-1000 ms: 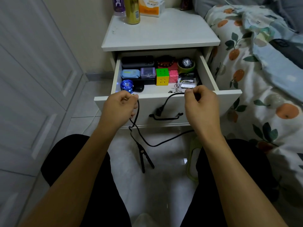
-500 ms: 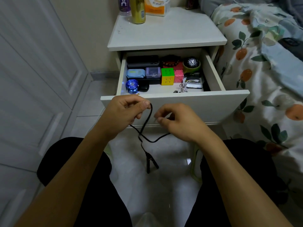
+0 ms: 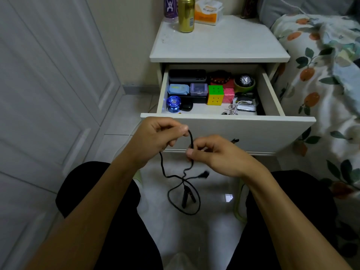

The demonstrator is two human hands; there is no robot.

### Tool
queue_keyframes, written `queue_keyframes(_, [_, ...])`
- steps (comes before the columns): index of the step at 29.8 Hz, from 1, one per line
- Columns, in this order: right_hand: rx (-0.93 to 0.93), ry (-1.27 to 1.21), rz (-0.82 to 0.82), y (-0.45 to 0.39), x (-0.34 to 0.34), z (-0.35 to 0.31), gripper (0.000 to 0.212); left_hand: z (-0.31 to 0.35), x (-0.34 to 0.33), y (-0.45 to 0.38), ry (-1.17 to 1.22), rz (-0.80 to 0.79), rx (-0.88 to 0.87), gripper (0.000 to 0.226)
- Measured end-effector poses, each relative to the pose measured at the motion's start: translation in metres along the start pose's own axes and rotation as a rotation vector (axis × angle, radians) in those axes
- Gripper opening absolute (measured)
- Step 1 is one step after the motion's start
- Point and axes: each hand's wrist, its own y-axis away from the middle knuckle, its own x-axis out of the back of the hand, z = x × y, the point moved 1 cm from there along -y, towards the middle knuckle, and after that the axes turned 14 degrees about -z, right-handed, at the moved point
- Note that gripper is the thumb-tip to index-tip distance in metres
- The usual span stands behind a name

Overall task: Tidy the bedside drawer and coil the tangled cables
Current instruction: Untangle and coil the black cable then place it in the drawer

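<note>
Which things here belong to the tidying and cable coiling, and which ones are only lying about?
Belong to the job:
black cable, pinched by left hand and right hand
open drawer
white cord inside the drawer

Lying about:
gold can
tissue pack
purple bottle
floral bedding

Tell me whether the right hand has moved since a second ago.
Yes. The right hand came left along the drawer front, close to the left hand.
</note>
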Motion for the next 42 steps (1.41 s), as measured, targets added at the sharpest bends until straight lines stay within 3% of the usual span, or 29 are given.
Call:
queue_keyframes(2, [0.005,0.03,0.022,-0.002,0.0,0.001,0.031,-0.002,0.004,-0.001,-0.018,0.047,0.076,0.023])
queue_keyframes(4, [0.032,0.03,0.018,-0.005,-0.001,0.002,0.033,-0.003,0.002,0.0,-0.09,-0.005,0.118,0.028])
queue_keyframes(7, [0.069,0.02,0.035,-0.006,-0.004,0.003,0.031,-0.003,-0.006,0.003,-0.23,-0.095,0.064,0.036])
queue_keyframes(10, [0.065,-0.004,0.096,-0.005,-0.001,0.006,0.029,-0.006,0.006,0.005,-0.069,0.071,0.075,0.039])
queue_keyframes(13, [-0.011,0.123,0.084,-0.002,0.003,0.011,0.031,-0.012,0.026,0.005,0.069,0.202,0.142,0.04])
queue_keyframes(15, [-0.018,0.161,0.098,-0.002,0.004,0.011,0.03,-0.013,0.024,0.006,-0.146,0.152,0.154,0.031])
queue_keyframes(17, [0.005,0.189,0.131,-0.003,0.003,0.008,0.028,-0.013,0.011,0.007,-0.325,-0.003,0.128,0.019])
queue_keyframes(20, [0.048,0.188,0.182,-0.003,0.001,0.004,0.026,-0.015,-0.006,0.005,-0.339,-0.148,0.083,0.015])
queue_keyframes(25, [-0.11,0.206,0.16,0.003,0.01,0.016,0.029,-0.017,0.023,0.002,-0.352,0.065,0.179,0.026])
queue_keyframes(28, [-0.136,0.288,0.186,0.006,0.016,0.018,0.027,-0.018,0.021,0.0,-0.504,-0.125,0.285,0.017])
queue_keyframes(30, [-0.097,0.309,0.197,0.003,0.014,0.013,0.025,-0.018,0.002,-0.004,-0.488,-0.235,0.25,0.013])
queue_keyframes(34, [-0.036,0.292,0.19,-0.003,0.005,0.01,0.023,-0.015,-0.011,-0.009,-0.455,-0.177,0.147,0.016])
queue_keyframes(39, [-0.207,0.36,0.075,0.004,0.01,0.026,0.027,-0.021,0.03,-0.003,-0.556,0.027,0.306,0.012])
queue_keyframes(42, [-0.231,0.378,0.11,0.005,0.014,0.027,0.033,-0.018,0.019,-0.007,-0.513,-0.157,0.311,0.012])
